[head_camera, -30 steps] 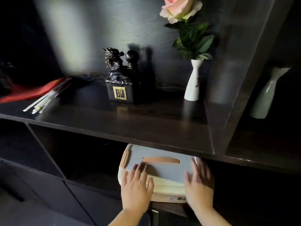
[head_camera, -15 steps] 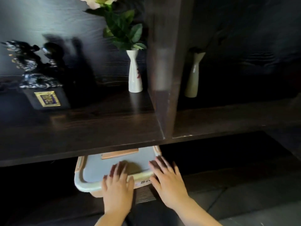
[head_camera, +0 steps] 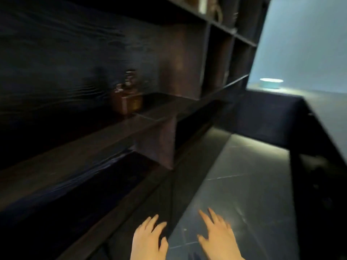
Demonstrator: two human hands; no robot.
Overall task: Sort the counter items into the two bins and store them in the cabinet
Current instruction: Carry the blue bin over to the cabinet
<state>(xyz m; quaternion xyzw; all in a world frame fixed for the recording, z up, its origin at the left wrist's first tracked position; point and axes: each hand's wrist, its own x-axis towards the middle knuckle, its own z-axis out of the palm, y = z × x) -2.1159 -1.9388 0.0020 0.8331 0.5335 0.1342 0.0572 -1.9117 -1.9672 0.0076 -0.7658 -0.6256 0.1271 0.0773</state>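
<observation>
My left hand and my right hand hover empty at the bottom of the view, fingers spread, above the dark floor in front of the cabinet. Neither hand touches anything. The grey bin is out of sight; the dark lower cabinet compartment to the left shows nothing I can make out. The picture is blurred from motion.
A brown ornament stands on the dark shelf. More shelf compartments run up to the right. A dark counter juts out on the right, with a teal bowl on it far back. Grey floor tiles lie between.
The view has swung sharply right, away from the grey bin under the shelf. Both hands have come off the bin and now hang free over the floor.
</observation>
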